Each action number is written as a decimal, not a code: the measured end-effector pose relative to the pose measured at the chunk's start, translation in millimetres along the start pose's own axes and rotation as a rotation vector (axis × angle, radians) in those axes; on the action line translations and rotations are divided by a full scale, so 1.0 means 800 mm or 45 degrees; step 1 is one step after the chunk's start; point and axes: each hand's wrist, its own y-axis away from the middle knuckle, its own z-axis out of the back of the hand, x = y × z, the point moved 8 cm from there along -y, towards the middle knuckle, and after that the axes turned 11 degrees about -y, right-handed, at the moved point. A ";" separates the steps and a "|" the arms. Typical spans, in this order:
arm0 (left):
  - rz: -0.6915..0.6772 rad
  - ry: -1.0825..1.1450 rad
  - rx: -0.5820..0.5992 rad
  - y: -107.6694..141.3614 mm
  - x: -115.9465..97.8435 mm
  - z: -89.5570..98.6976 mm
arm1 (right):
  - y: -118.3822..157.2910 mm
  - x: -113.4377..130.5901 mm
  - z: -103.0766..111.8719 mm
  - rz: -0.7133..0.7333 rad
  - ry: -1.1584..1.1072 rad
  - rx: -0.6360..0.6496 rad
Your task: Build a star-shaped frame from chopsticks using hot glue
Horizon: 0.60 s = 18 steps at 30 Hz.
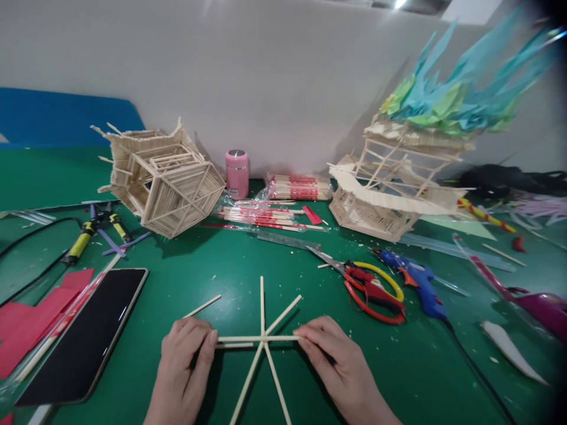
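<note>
Several pale wooden sticks meet at one middle point and form a star-shaped stick frame [263, 339] over the green table [230, 260]. My left hand [183, 360] pinches the end of its left spoke between thumb and fingers. On the opposite side, my right hand [334, 360] pinches the tip of the right spoke. A loose stick [202, 306] lies just beyond my left hand, and another short stick [234, 346] shows just below the left spoke. Two longer spokes run toward me, out past the bottom edge of the view.
Red-handled scissors [372, 289] and a blue glue gun [414, 277] lie right. A phone [88, 336], red paper [48, 319] and pliers [95, 230] are left. Behind stand two stick models [172, 183] [390, 189], a pink bottle [237, 174] and bagged chopsticks [296, 187].
</note>
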 end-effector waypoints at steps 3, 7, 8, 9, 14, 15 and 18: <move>0.011 0.011 -0.022 0.000 0.000 0.000 | 0.000 0.002 -0.001 0.017 0.004 -0.006; 0.025 -0.010 -0.027 0.002 0.006 -0.002 | 0.002 0.002 -0.003 0.039 0.025 -0.011; 0.027 -0.029 -0.031 0.003 0.008 -0.002 | 0.002 0.001 -0.003 0.045 0.031 -0.017; 0.025 -0.057 -0.052 0.005 0.008 -0.001 | 0.003 0.001 -0.003 0.051 0.039 -0.029; 0.069 -0.409 -0.254 0.015 -0.004 0.014 | 0.005 0.003 0.002 0.087 0.067 -0.105; 0.073 -0.485 -0.272 0.017 -0.009 0.014 | 0.005 0.004 0.002 0.092 0.071 -0.108; 0.075 -0.602 -0.304 0.019 -0.023 0.013 | 0.007 0.005 0.002 0.086 0.088 -0.118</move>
